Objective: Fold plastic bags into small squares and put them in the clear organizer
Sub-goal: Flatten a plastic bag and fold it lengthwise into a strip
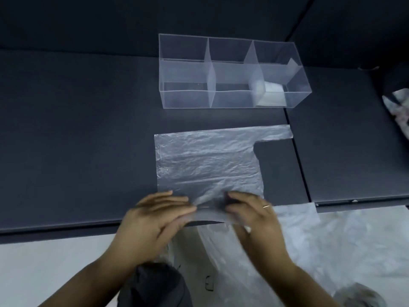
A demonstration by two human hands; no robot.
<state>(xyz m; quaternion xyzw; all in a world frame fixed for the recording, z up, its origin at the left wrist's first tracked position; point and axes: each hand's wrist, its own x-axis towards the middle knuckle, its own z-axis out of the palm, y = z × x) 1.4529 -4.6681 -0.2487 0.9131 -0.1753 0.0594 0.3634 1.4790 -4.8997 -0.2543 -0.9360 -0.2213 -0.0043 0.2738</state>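
Fingers of left hand and right hand, palms down, pinch near edge of plastic bag

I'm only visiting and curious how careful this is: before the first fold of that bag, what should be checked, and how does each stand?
1. Plastic bag spread flat on the dark surface: ok.
2. Near handle on the surface: not ok, it runs off the edge.
3. Left hand and right hand at the bag's near edge: ok.
4. Firm hold on that edge: cannot tell, blurred.
5. Free compartments in the clear organizer: ok; only one holds a folded bag.
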